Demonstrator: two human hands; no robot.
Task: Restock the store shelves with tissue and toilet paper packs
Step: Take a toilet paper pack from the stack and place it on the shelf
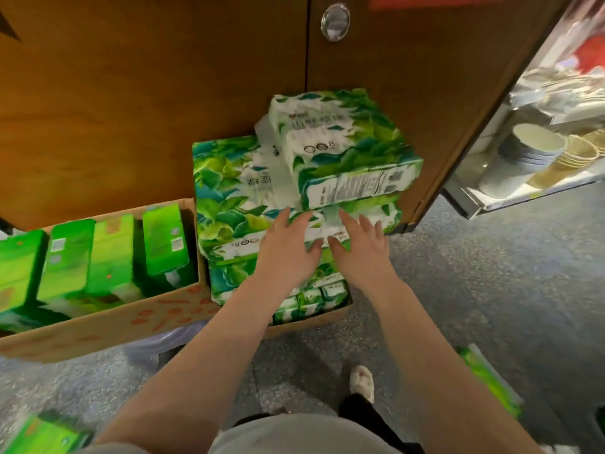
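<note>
Several green-and-white leaf-printed tissue packs are stacked against a wooden cabinet. The top pack lies askew on a larger pack. Smaller packs fill an open carton under the stack. My left hand and my right hand reach side by side over the stack's near edge with fingers spread and straight. Both hold nothing. Whether the fingertips touch the packs is unclear.
An open cardboard box at left holds bright green packs standing on end. The wooden cabinet doors rise behind. A glass shelf with stacked bowls is at right. Green packs lie on the speckled floor at bottom left and right.
</note>
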